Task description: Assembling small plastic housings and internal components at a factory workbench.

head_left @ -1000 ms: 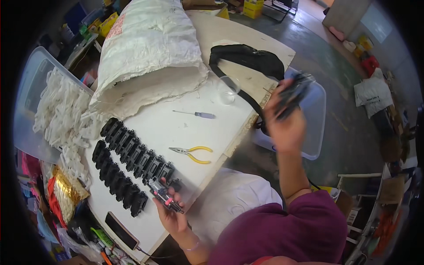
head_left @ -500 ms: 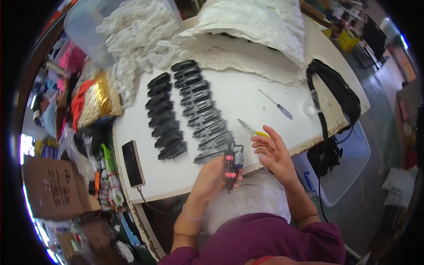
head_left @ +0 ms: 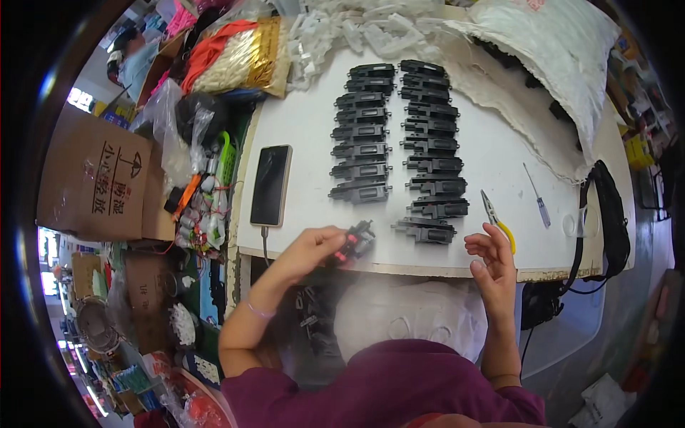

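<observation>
Between the fingers of my left hand is a small black plastic assembly with red-pink parts, held just over the table's front edge. My right hand holds nothing; its fingers are apart and partly curled. Beside it lie pliers with yellow handles, jaws pointing away from me. Black plastic housings are laid out in two columns, a left column and a right column. The nearest housing of the right column sits between my two hands.
A phone with a cable lies left on the white table. A screwdriver is at right, near a black bag. An open white sack and white plastic pieces stand behind. A cardboard box is far left.
My view has turned left. My left hand has carried the black-and-red assembly leftward, away from the right column. My right hand stays empty near the pliers.
</observation>
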The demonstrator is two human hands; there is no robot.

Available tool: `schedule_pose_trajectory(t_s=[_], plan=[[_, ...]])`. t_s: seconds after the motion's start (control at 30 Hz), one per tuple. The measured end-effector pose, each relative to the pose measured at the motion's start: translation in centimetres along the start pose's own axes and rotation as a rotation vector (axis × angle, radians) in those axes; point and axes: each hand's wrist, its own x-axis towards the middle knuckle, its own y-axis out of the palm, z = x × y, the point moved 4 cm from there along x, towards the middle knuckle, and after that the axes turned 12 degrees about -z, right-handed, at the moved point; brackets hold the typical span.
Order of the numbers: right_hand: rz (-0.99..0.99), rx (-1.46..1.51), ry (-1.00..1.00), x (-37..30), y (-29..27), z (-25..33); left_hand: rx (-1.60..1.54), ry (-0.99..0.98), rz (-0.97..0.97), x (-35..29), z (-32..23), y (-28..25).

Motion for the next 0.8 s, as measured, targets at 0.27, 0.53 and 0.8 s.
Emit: schedule_pose_trajectory(t_s=[0.27, 0.53, 0.8], plan=[[0.008, -0.104, -0.103, 0.8, 2.1, 1.5, 0.467, 0.135, 0.095, 4.6, -1.2, -1.7], [0.03, -0.279, -0.201, 5.4, 1.6, 3.1, 0.592, 0.333, 0.019, 5.0, -1.6, -1.5], [0.257, -0.779, -0.843, 18.7, 8.4, 6.8, 0.625, 0.643, -0.246, 2.4, -2.1, -1.4]])
